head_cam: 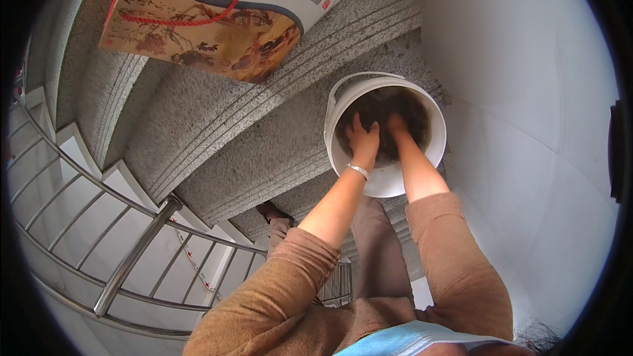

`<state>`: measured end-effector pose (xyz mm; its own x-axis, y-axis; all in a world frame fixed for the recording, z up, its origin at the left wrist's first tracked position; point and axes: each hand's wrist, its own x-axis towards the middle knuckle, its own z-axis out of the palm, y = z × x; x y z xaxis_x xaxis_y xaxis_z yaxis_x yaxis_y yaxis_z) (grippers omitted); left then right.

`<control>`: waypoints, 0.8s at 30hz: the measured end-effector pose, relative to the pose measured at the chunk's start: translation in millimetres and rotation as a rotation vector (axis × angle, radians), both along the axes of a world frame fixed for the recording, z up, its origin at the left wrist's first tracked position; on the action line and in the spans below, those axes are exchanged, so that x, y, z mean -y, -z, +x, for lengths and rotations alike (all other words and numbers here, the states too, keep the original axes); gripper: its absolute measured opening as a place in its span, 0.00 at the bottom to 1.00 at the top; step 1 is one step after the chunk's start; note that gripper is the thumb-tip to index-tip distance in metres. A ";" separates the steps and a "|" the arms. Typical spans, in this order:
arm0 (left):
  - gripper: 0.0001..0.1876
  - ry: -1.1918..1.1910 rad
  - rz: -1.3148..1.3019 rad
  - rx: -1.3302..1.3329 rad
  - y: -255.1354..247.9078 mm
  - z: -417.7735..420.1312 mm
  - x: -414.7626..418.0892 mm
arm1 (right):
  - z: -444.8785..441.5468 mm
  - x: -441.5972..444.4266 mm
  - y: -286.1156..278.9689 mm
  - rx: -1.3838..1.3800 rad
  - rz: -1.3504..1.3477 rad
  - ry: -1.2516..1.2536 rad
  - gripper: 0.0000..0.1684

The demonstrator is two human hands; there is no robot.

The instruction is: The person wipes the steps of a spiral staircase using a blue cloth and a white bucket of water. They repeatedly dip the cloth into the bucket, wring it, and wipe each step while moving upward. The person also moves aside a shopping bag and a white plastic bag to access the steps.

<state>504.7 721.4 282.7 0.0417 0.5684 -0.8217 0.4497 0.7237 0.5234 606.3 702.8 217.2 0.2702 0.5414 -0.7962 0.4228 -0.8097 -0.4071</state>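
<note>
A white plastic bucket (383,181) stands on a grey stair step near the wall, its white handle (332,104) lying down along the left of the rim. Dark, murky water (390,96) fills its lower part. Both of my hands reach down into it. The fingers of my left hand (363,141) are spread, with the tips at or under the water, and a silvery bracelet (358,170) circles that wrist. My right hand (397,126) is sunk mostly below the surface, so its fingers are hidden. Whether either hand grips anything in the dark water cannot be told.
A large paper bag (217,44) with red rope handles and a printed painting sits on the steps above. Speckled stone stairs (257,153) curve past. A metal railing (129,252) runs along the left, and a pale tiled wall (509,143) rises on the right.
</note>
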 end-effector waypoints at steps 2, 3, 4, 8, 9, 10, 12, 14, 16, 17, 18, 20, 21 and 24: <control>0.42 -0.257 -0.378 0.324 2.8 3.0 1.3 | -4.5 9.1 -8.8 -0.020 0.057 0.341 0.18; 0.41 -0.305 -0.480 0.359 -0.5 4.8 -1.5 | -8.7 15.6 -16.3 -0.033 0.082 0.509 0.17; 0.40 -0.367 -0.576 0.393 -2.9 1.6 -11.2 | -19.3 19.2 -40.6 0.006 0.258 0.496 0.15; 0.25 -0.518 -0.695 0.690 -17.0 -2.1 -36.1 | -52.2 21.8 -135.8 -0.063 0.568 0.530 0.12; 0.21 -0.505 -0.740 0.662 -27.1 1.4 -38.5 | -55.3 23.5 -146.3 -0.055 0.565 0.566 0.13; 0.19 -0.452 -0.586 0.672 -25.2 2.5 -37.6 | -59.4 19.2 -153.5 -0.055 0.571 0.595 0.15; 0.15 -0.353 -0.295 0.677 -11.2 -1.6 -23.9 | -64.2 7.7 -156.1 0.071 0.537 0.567 0.18; 0.13 -0.213 -0.211 0.628 48.8 -24.2 1.4 | -62.8 -8.9 -140.4 0.210 0.537 0.500 0.19; 0.13 -0.669 -0.266 0.583 13.7 3.6 11.5 | -33.9 -5.8 -109.5 0.337 0.543 0.536 0.19; 0.17 -0.414 -0.231 0.299 18.9 3.1 8.3 | -22.1 -4.7 -85.6 0.404 0.509 0.520 0.20; 0.19 -0.441 -0.266 0.349 9.7 2.9 5.7 | -4.8 0.4 -63.7 0.435 0.499 0.456 0.20; 0.24 -0.467 -0.213 0.317 -11.1 -4.4 -5.1 | 15.7 8.9 -33.2 0.481 0.421 0.432 0.20; 0.26 -0.465 -0.119 0.241 -14.3 -7.8 -9.2 | 21.5 17.0 -13.9 0.525 0.418 0.445 0.22; 0.34 -0.247 -0.085 0.171 12.8 -11.0 3.1 | -5.7 28.4 9.0 1.097 0.743 -0.034 0.17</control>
